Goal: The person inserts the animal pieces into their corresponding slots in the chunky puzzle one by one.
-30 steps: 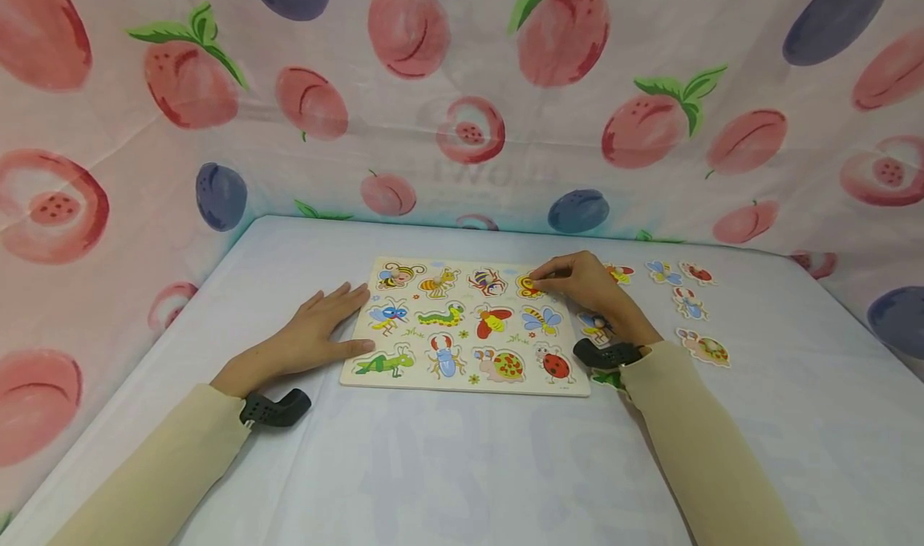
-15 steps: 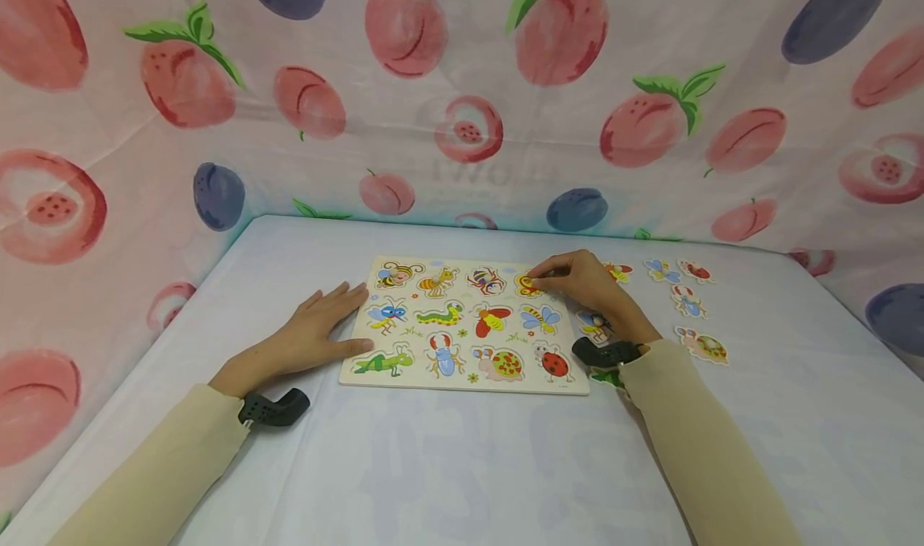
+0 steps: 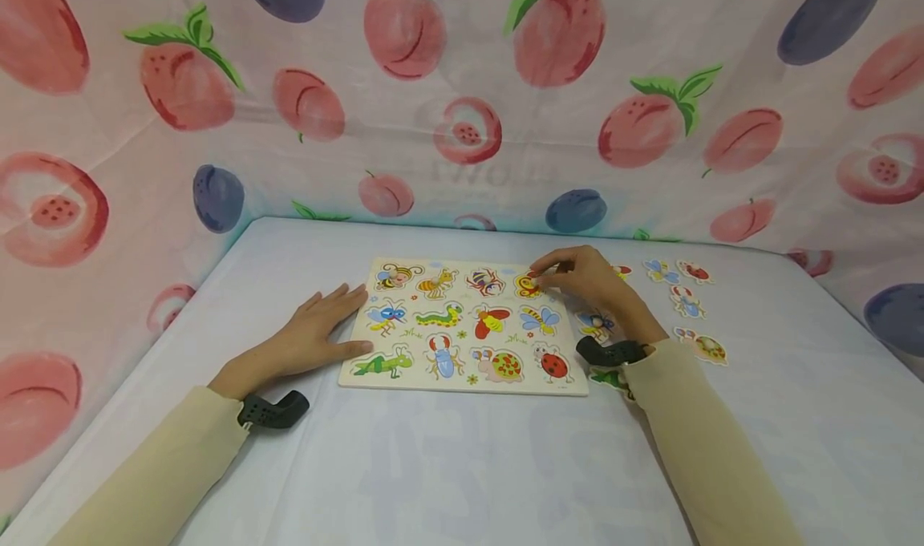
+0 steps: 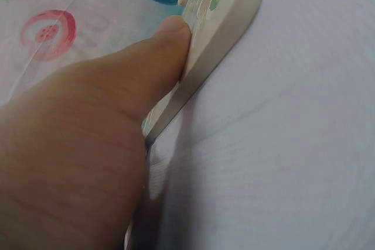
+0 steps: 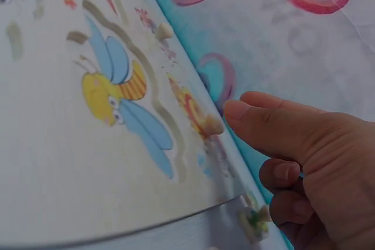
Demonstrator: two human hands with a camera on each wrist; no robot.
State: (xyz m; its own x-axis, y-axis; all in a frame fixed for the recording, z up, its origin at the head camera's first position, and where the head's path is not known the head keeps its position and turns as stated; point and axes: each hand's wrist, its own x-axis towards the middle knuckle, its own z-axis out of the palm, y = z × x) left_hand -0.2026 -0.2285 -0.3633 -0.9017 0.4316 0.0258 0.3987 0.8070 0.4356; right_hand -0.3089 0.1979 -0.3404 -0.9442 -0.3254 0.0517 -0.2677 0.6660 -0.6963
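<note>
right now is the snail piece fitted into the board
No, the snail piece lies on the white table, to the right of the board.

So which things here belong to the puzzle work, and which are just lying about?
Puzzle work: bug puzzle board; yellow-and-red piece by the right hand; loose pieces, including ladybug, stag beetle and snail.

Surroundings: white tablecloth; fruit-print backdrop; left wrist camera; right wrist camera.

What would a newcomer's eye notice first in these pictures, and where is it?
Probably the large fruit-patterned cloth behind the white table, then the bright insect board on it. The left grip rests on the board's left edge; the right grip is near its far right corner. Loose pieces lie at its right.
</note>
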